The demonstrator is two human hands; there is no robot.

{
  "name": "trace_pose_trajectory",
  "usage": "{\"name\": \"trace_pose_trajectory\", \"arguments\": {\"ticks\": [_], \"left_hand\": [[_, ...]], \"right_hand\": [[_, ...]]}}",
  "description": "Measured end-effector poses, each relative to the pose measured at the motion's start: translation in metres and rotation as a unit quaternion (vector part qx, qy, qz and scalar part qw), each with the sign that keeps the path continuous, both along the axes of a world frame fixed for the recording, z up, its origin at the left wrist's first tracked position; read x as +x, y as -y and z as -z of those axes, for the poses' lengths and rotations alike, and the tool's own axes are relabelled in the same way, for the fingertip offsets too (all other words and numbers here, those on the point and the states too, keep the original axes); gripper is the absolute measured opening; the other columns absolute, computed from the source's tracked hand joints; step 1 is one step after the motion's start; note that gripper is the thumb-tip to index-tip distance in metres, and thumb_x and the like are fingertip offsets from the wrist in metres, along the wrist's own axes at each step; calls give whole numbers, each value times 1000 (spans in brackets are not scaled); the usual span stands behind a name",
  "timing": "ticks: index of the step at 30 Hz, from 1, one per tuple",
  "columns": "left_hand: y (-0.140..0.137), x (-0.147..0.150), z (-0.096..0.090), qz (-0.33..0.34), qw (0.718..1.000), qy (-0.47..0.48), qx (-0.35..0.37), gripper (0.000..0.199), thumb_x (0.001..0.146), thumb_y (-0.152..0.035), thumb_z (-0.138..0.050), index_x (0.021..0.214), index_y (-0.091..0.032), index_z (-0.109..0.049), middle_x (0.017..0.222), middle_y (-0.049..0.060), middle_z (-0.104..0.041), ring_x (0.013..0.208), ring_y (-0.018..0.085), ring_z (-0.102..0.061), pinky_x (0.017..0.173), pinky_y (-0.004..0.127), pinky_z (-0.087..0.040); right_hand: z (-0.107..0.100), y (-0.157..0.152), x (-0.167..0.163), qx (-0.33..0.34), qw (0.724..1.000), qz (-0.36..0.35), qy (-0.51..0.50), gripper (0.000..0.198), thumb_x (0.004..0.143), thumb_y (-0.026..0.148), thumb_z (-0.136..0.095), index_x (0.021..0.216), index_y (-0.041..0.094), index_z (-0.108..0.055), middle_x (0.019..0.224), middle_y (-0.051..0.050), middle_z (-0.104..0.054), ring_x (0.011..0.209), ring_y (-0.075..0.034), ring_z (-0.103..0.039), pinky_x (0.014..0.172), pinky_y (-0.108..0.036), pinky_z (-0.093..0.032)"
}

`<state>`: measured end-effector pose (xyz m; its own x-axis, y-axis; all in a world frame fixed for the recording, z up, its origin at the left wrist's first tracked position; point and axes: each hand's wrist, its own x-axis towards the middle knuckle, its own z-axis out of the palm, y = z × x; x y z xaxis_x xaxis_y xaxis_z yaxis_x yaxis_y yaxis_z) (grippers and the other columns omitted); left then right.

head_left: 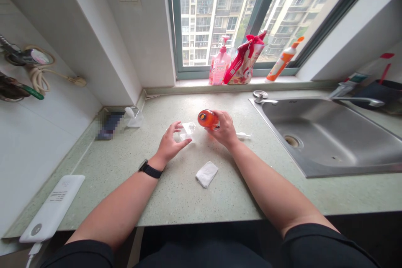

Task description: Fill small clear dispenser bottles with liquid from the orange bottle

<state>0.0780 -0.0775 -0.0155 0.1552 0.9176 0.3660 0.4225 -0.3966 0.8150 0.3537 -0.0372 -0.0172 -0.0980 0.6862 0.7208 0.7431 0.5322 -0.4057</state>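
My right hand (224, 127) is closed around a see-through bottle of orange-red liquid (205, 118), which leans with one round end toward me. Close to its left, my left hand (172, 142) curls thumb and fingers about a small clear plastic bottle (187, 130) on the counter. Whether the two bottles touch I cannot tell. A white pump top (244, 135) lies on the counter, partly hidden behind my right wrist. Nearer to me rests a folded white cloth or tissue (207, 174).
To the right is a steel sink (301, 163) with a tap (361, 99). A pink pump bottle (219, 67), a red bag (245, 63) and an orange-white bottle (282, 63) line the sill. At left are a clear pump bottle (134, 118) and a white power bank (53, 209).
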Motion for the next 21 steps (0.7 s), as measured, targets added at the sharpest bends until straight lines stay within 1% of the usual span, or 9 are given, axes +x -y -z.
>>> {"name": "trace_pose_trajectory", "arguments": {"ticks": [4, 8, 11, 21], "left_hand": [[1, 2, -2, -2, 1000, -16, 13, 74, 81, -48, -91, 143, -25, -59, 133, 12, -72, 118, 31, -73, 109, 51, -56], [3, 2, -5, -9, 999, -38, 29, 71, 80, -47, -92, 140, -26, -62, 129, 10, -74, 115, 30, -73, 111, 52, -54], [5, 2, -7, -9, 999, -43, 30, 70, 80, -47, -92, 139, -25, -62, 128, 10, -74, 113, 29, -73, 111, 51, -55], [5, 3, -9, -9, 999, -45, 24, 72, 80, -50, -93, 139, -25, -62, 127, 10, -75, 110, 29, -73, 106, 50, -57]], "right_hand": [[0, 2, -2, -24, 999, 15, 14, 57, 83, 40, -76, 136, 27, -59, 131, -14, -69, 123, -36, -61, 114, -56, -46], [1, 3, -4, -31, 999, 23, 20, 57, 84, 35, -74, 138, 28, -59, 135, -13, -68, 128, -37, -59, 120, -58, -40], [1, 3, -4, -32, 999, 26, 28, 57, 83, 32, -74, 137, 28, -60, 138, -13, -67, 132, -37, -57, 124, -60, -36], [0, 5, -6, -23, 999, 34, 34, 52, 84, 24, -69, 135, 29, -63, 139, -11, -66, 137, -35, -55, 127, -63, -30]]}}
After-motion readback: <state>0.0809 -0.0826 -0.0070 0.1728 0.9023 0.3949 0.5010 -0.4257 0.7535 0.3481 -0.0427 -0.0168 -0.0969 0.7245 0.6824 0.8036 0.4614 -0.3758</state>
